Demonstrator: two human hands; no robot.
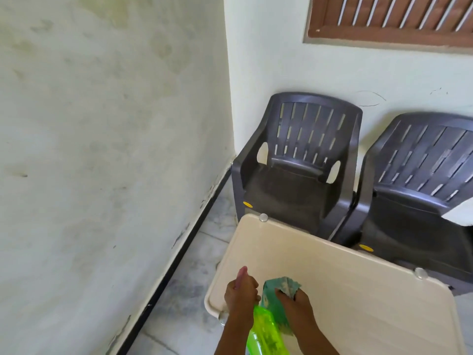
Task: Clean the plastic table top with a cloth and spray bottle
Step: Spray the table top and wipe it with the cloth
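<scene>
A cream plastic table top point(320, 272) fills the lower right of the head view. My left hand point(242, 290) grips the neck of a bright green spray bottle point(265, 334) with a pink nozzle pointing away from me, held over the table's near left corner. My right hand point(294, 301) holds a crumpled green cloth point(280, 288) against the table surface right beside the bottle.
Two dark grey plastic chairs point(299, 162) point(419, 180) stand against the far wall, touching the table's far edge. A stained wall point(107, 149) runs along the left, with a strip of tiled floor point(189, 290) between it and the table. A brown slatted window point(391, 19) is above.
</scene>
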